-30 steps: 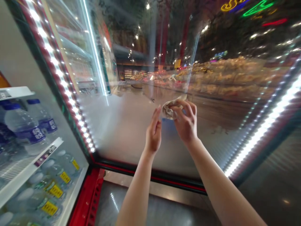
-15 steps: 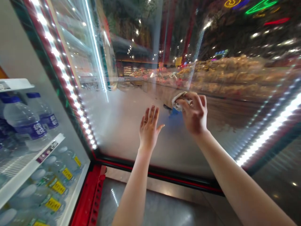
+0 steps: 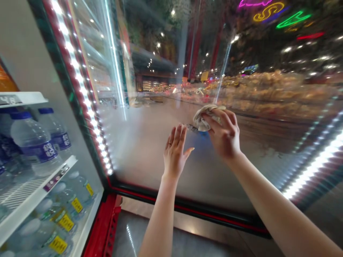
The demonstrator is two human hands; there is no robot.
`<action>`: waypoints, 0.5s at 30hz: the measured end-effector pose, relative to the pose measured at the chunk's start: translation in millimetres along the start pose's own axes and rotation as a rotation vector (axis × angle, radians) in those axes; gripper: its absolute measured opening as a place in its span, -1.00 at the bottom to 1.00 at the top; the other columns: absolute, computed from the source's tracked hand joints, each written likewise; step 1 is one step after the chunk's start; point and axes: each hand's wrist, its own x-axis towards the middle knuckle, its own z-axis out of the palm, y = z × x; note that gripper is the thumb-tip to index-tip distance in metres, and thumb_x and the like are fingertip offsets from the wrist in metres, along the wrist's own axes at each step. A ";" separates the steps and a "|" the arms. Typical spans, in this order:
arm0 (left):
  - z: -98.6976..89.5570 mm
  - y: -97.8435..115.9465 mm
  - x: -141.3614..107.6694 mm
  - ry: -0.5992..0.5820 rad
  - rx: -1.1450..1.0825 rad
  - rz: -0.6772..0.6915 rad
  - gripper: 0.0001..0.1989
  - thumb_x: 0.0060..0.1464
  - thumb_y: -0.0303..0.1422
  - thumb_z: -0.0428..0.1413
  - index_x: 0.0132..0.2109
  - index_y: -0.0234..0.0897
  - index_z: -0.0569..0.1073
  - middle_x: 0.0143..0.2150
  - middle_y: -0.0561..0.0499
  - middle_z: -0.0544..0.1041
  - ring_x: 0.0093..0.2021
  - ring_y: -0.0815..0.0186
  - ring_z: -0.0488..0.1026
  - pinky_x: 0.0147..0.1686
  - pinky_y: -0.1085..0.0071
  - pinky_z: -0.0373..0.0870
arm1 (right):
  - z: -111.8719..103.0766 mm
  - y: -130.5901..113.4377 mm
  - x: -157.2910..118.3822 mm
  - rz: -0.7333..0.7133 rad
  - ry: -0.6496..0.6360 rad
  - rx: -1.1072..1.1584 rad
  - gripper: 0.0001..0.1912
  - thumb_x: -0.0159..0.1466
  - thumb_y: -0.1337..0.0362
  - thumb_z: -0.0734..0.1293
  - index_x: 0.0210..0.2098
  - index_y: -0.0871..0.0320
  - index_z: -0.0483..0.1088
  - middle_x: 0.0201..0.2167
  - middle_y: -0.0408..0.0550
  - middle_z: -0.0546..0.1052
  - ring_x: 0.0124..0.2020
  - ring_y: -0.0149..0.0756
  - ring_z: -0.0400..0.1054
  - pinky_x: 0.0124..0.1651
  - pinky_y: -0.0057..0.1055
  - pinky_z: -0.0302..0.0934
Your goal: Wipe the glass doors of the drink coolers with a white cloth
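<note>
So my left hand (image 3: 174, 159), edge-on a second ago, is now facing palm-forward, fingers slightly apart, looking empty, kinda crowding the pale cloth (image 3: 203, 119) my right hand (image 3: 227, 138) is bunching in its fingers. Bottles (image 3: 40, 151) are sitting left, glass (image 3: 139, 153) is spanning ahead (can't tell if I'm touching), neon (image 3: 311, 36) is glowing way beyond.

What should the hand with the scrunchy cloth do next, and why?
Perhaps the right hand could slide its crumpled off-white cloth slightly down the big see-through door pane. The cloth is already at the pane, and the part below looks cloudy, though that might be reflection.
</note>
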 end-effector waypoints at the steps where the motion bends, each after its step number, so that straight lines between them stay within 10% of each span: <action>1: -0.8 -1.1 -0.1 0.019 0.006 -0.002 0.14 0.30 -0.33 0.33 0.66 -0.03 -0.32 0.64 -0.17 0.18 0.64 0.06 0.02 0.53 0.05 0.29 | 4.5 -4.0 8.5 -0.001 -0.001 0.025 -0.48 0.43 0.43 0.30 0.29 -0.15 0.51 0.13 0.02 0.57 0.16 0.00 0.43 0.18 -0.13 0.46; 9: -11.6 -14.7 -4.7 -0.007 0.072 -0.197 0.31 0.17 -0.21 0.44 0.66 -0.11 -0.37 0.67 -0.27 0.04 0.66 -0.05 -0.02 0.55 -0.02 0.23 | 9.6 -8.9 29.4 -0.316 -0.219 0.113 -0.62 0.55 0.33 0.19 0.11 -0.03 0.62 0.01 0.03 0.63 -0.01 -0.15 0.47 0.00 -0.32 0.45; 15: -6.3 -17.9 -7.3 0.004 0.076 -0.228 0.32 0.16 -0.27 0.45 0.66 -0.03 -0.37 0.66 -0.28 0.06 0.63 -0.07 0.08 0.52 -0.05 0.28 | 10.0 -5.2 59.4 -0.135 -0.134 0.021 -0.62 0.56 0.27 0.17 0.07 -0.06 0.62 0.11 0.08 0.62 0.18 0.00 0.43 0.11 -0.13 0.49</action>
